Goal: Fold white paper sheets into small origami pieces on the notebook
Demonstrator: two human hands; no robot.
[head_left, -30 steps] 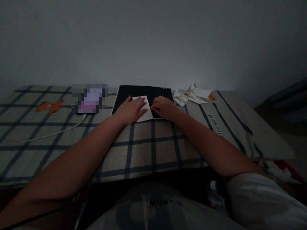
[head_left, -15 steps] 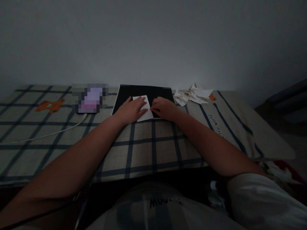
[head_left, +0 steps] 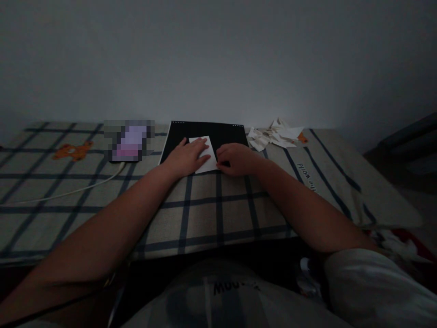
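Note:
A small piece of white paper (head_left: 210,159) lies on a black spiral-bound pad (head_left: 205,128), its near end reaching the pad's front edge. My left hand (head_left: 186,157) rests flat on the paper with its fingers spread, covering the left part of it. At the paper's lower right edge is my right hand (head_left: 236,159), its fingers curled and thumb and fingertips closed at the margin. The exact contact of those fingertips is small and dark.
Torn white paper scraps (head_left: 275,134) lie right of the pad. To the left are a blurred phone (head_left: 129,142) with a white cable (head_left: 92,185) and an orange shape (head_left: 73,151) on the checked tablecloth (head_left: 201,218). A wall (head_left: 218,59) stands behind.
My right hand has slid toward me along the paper's right edge, down to the near corner. My left hand and the paper have stayed in place.

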